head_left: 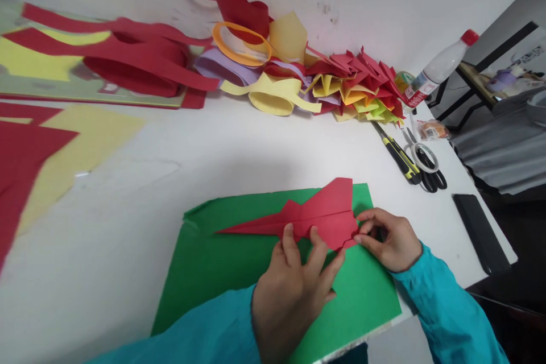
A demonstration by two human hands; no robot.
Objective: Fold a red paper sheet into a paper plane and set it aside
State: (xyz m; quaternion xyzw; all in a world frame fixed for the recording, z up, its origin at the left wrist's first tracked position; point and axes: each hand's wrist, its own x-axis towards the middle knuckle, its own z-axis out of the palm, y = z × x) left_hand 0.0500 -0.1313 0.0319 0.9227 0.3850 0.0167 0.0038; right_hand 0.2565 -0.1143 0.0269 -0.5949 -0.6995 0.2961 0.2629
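Observation:
A red folded paper plane (pixel 327 213), its long thin point toward the left, lies on a green sheet of paper (pixel 226 273). My left hand (pixel 296 281) rests with its fingers spread along the plane's near side, the fingertips on the red paper. At the plane's wide right end, my right hand (pixel 392 242) pinches the edge of the paper between thumb and forefinger. A small piece of that end's near corner looks bent or cut. The fingers partly cover the near edge.
Paper shapes in red (pixel 145 57), yellow (pixel 273 94) and orange (pixel 267 45) line the wall. At the right are a cutter knife (pixel 401 156), scissors (pixel 431 179), tape roll (pixel 426 153), bottle (pixel 439 68) and black phone-like slab (pixel 480 233). Red sheets (pixel 25 153) lie left.

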